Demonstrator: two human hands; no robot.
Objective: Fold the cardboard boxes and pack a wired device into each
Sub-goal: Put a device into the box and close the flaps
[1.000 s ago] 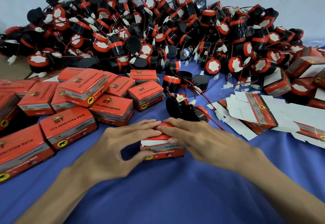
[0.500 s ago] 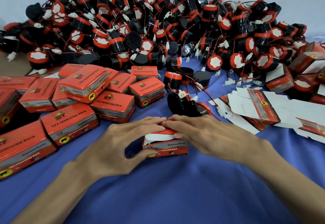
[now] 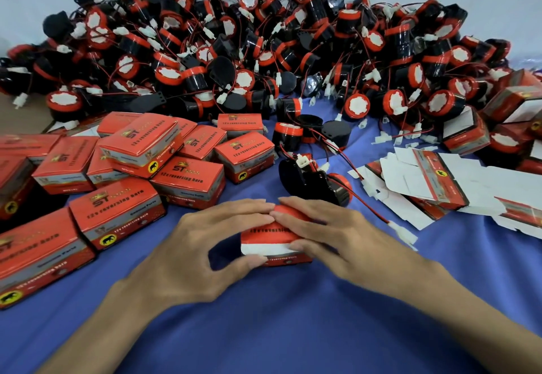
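A small red cardboard box (image 3: 271, 241) stands on the blue cloth in front of me, its white flap edge showing along the near side. My left hand (image 3: 205, 244) grips it, fingers over the top and thumb against the front. My right hand (image 3: 334, 235) holds the box's right side, fingers across the lid and thumb at the front edge. Just behind the box lies a black and red wired device (image 3: 316, 181) with a white connector. What the box contains is hidden.
Several closed red boxes (image 3: 117, 180) are piled at the left. A large heap of wired devices (image 3: 264, 51) fills the back. Flat unfolded cardboard blanks (image 3: 434, 180) lie at the right. Blue cloth (image 3: 278, 323) covers the near area.
The lid has come down over the box, and more of its red printed top shows between my fingers. Both hands stay on the box in nearly the same place.
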